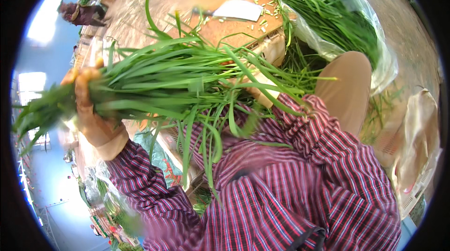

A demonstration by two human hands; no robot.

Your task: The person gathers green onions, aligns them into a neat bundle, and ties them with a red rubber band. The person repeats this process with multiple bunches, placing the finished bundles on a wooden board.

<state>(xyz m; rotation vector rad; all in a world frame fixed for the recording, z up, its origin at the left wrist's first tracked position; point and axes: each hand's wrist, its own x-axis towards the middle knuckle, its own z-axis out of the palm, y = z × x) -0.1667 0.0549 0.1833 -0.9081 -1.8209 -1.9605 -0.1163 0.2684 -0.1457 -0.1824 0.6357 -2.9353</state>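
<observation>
A large bunch of long green leafy stalks, which look like garlic chives (168,75), stretches across the view in front of my chest. My left hand (86,99), partly blurred, is wrapped around the leafy end at the left. At the other end, my right hand (260,89) is closed around the bunch, its fingers mostly hidden by leaves. Several leaves hang loose below and stick up above. Beyond the bunch, a cleaver (239,10) with a dark handle lies flat on a wooden board (218,29), among short cut stalk pieces (263,22).
An open clear plastic bag (383,50) full of similar green stalks (330,15) stands at upper right, beside what looks like my knee (346,89). At far right is a pale sack (418,135) by a plastic crate (416,191). Another person (82,13) is at upper left.
</observation>
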